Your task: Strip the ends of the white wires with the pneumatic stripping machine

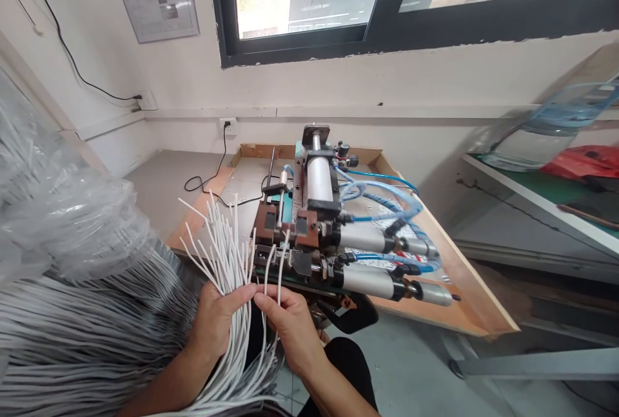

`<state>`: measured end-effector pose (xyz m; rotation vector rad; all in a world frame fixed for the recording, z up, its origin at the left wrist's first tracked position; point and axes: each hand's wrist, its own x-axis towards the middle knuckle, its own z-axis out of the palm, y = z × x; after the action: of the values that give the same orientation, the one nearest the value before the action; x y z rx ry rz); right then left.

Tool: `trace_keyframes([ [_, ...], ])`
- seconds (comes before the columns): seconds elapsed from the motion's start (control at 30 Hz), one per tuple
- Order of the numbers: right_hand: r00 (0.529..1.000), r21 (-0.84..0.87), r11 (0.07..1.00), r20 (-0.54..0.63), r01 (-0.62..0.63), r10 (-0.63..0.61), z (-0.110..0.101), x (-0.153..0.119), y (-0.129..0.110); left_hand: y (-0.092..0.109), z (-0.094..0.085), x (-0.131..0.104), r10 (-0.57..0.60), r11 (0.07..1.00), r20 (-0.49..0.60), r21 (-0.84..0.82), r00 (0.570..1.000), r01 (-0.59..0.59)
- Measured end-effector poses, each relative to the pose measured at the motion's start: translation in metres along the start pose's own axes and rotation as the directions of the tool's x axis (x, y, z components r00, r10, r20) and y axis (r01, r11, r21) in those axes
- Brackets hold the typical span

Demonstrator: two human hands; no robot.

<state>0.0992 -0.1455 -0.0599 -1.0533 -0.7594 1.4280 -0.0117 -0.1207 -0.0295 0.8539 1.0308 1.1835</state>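
My left hand (pixel 218 317) is closed around a bundle of white cables (pixel 231 252), whose loose ends fan upward above the fist. Right beside it, my right hand (pixel 289 320) pinches a couple of single white cables (pixel 281 269) apart from the bundle. Their tips stand in front of a pneumatic machine (pixel 290 227) with brown jaw blocks, and I cannot tell whether they touch it. Silver air cylinders (pixel 370 280) stick out from the machine to the right. The thumbs of both hands nearly meet. Below the hands the cables hang down over my lap.
A large pile of grey cables (pixel 97 333), partly under clear plastic wrap (pixel 72 204), fills the left side. The machine sits in a wooden-edged tray (pixel 464 275) with blue air hoses (pixel 411 204). On a shelf (pixel 556 198) at right lies a clear water bottle (pixel 541 133).
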Motion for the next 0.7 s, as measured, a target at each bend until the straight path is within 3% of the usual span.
trace_keyframes([
  [0.1, 0.987, -0.059, 0.994, -0.131, 0.088, -0.095, -0.001, -0.001, 0.003, -0.001, -0.002, 0.003, -0.041, 0.999, -0.033, 0.006, 0.999, 0.041],
  [0.27, 0.977, 0.072, 0.996, -0.212, 0.048, -0.032, -0.005, 0.01, 0.014, 0.0, -0.004, 0.01, -0.082, 0.996, -0.08, 0.037, 0.993, 0.085],
  [0.47, 0.984, 0.318, 0.948, -0.172, 0.017, 0.04, -0.002, 0.025, 0.017, 0.008, 0.001, 0.014, -0.064, 0.997, -0.064, 0.039, 0.996, 0.066],
  [0.7, 0.984, 0.532, 0.839, -0.054, -0.113, 0.167, 0.002, 0.03, 0.004, 0.007, 0.002, 0.018, -0.075, 0.996, -0.081, 0.05, 0.994, 0.08],
])
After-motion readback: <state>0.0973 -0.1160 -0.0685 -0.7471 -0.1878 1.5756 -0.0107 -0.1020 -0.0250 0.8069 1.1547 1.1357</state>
